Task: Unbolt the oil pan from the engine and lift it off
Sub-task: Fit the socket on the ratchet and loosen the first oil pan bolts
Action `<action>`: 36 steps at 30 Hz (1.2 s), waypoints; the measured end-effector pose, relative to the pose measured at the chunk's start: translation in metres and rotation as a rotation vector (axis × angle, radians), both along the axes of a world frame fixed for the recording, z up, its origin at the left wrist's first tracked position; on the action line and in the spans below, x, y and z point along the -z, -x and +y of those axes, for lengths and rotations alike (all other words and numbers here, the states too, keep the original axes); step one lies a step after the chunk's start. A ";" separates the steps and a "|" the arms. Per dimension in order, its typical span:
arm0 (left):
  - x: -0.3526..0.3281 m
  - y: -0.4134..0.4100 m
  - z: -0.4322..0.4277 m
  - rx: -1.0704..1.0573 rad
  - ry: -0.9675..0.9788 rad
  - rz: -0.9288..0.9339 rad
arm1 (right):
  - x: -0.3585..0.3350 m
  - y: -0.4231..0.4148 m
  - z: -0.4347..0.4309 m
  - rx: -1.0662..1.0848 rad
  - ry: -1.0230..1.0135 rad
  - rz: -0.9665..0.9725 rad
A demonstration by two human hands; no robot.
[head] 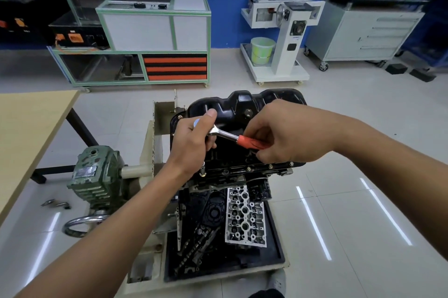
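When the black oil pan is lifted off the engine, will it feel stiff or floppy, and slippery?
Probably stiff: the oil pan looks like pressed metal with formed ribs. Its glossy surface may be slippery. Being broad and deep, it would likely suit a two-handed lift.

A cylinder head (244,217) lies in the black tray (272,257); a green bucket (262,51) stands well beyond.

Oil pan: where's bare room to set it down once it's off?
Wooden table left of the engine: visible top bare. Floor tiles right of the black tray: free. The tray itself: crowded with cylinder head and loose parts.
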State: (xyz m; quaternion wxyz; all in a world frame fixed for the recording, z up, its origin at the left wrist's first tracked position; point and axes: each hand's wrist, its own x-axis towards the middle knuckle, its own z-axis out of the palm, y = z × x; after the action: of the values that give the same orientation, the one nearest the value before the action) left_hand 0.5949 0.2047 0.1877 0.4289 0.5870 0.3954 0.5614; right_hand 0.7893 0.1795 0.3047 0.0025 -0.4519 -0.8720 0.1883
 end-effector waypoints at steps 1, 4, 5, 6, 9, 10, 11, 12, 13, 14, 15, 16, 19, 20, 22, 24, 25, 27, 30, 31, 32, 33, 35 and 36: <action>0.001 0.000 0.001 0.001 0.010 0.003 | 0.001 0.000 0.000 0.000 0.000 0.003; 0.003 -0.001 0.002 0.008 0.014 0.011 | 0.003 0.000 0.001 -0.019 0.014 -0.018; 0.005 -0.001 0.001 0.003 -0.002 0.015 | 0.003 0.000 0.001 -0.030 0.024 -0.020; 0.006 -0.001 0.000 -0.007 -0.021 0.021 | 0.004 0.001 0.000 -0.034 0.036 -0.016; 0.009 0.000 -0.005 -0.032 -0.052 0.040 | 0.009 0.002 -0.005 -0.008 0.021 -0.003; 0.008 0.000 -0.006 -0.033 -0.054 0.045 | 0.013 0.002 -0.008 0.004 0.011 0.011; 0.007 0.000 -0.006 -0.026 -0.049 0.049 | 0.021 0.003 -0.012 0.027 0.011 0.049; 0.005 0.002 -0.006 -0.010 -0.033 0.049 | 0.030 0.006 -0.018 0.064 0.007 0.112; 0.003 0.005 -0.005 0.024 -0.005 0.046 | 0.041 0.010 -0.023 0.115 -0.030 0.165; 0.000 0.009 -0.004 0.086 0.032 0.048 | 0.051 0.013 -0.028 0.159 -0.133 0.191; -0.002 0.014 -0.003 0.165 0.067 0.070 | 0.061 0.015 -0.029 0.189 -0.292 0.185; -0.004 0.018 -0.002 0.239 0.091 0.108 | 0.067 0.015 -0.025 0.218 -0.432 0.196; -0.008 0.020 0.000 0.316 0.121 0.161 | 0.071 0.015 0.004 0.280 -0.575 0.459; -0.009 0.019 -0.001 0.306 0.118 0.158 | 0.071 0.016 0.017 0.318 -0.594 0.557; -0.007 0.016 -0.003 0.298 0.112 0.164 | 0.072 0.021 0.041 0.345 -0.683 0.649; -0.005 0.018 -0.005 0.315 0.124 0.155 | 0.073 0.030 0.063 0.298 -0.779 0.674; -0.004 0.018 -0.005 0.332 0.124 0.162 | 0.072 0.037 0.073 0.277 -0.779 0.679; -0.006 0.018 -0.002 0.385 0.108 0.207 | 0.065 0.056 0.093 0.264 -0.690 0.655; -0.011 0.022 0.004 0.426 0.139 0.219 | 0.052 0.086 0.111 0.143 -0.509 0.573; -0.011 0.024 0.005 0.437 0.153 0.211 | 0.049 0.091 0.114 0.101 -0.484 0.524; -0.011 0.025 0.006 0.442 0.158 0.207 | 0.045 0.092 0.115 0.072 -0.474 0.461; -0.009 0.024 0.005 0.432 0.156 0.208 | 0.042 0.088 0.113 0.060 -0.466 0.389; -0.004 0.020 0.003 0.351 0.142 0.195 | 0.039 0.071 0.101 0.051 -0.474 0.237; -0.002 0.019 0.002 0.287 0.136 0.169 | 0.038 0.059 0.091 0.054 -0.498 0.156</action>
State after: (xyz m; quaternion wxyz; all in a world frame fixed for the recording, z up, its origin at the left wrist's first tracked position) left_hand 0.5761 0.2066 0.1897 0.5086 0.6521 0.3794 0.4149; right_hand 0.7306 0.2705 0.2667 0.1858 -0.4448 -0.8761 0.0018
